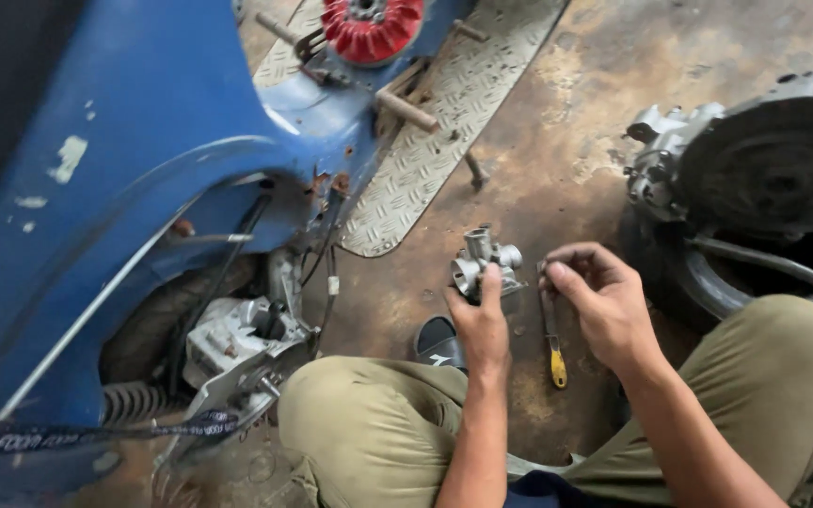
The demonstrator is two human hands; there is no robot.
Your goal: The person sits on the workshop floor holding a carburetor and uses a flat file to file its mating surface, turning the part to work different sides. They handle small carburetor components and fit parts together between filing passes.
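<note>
Stained, rusty-brown concrete floor (557, 141), worn metal tread plate (444, 113) lying across it, chipped blue scooter body (134, 160) at left, red finned wheel (372, 26) at top, removed engine and tyre (764, 179) at right, soft even daylight

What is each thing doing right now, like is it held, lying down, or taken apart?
left hand: closed around the small metal engine part, lifting it.
small metal engine part: held up off the floor, loose from the scooter.
right hand: fingers pinched together beside the part; what they pinch is too small to tell.
yellow-handled tool: lying on the floor.
blue scooter body: paint chipped, engine exposed underneath.
red finned wheel: mounted on the scooter.
tyre: lying on the floor.
</note>
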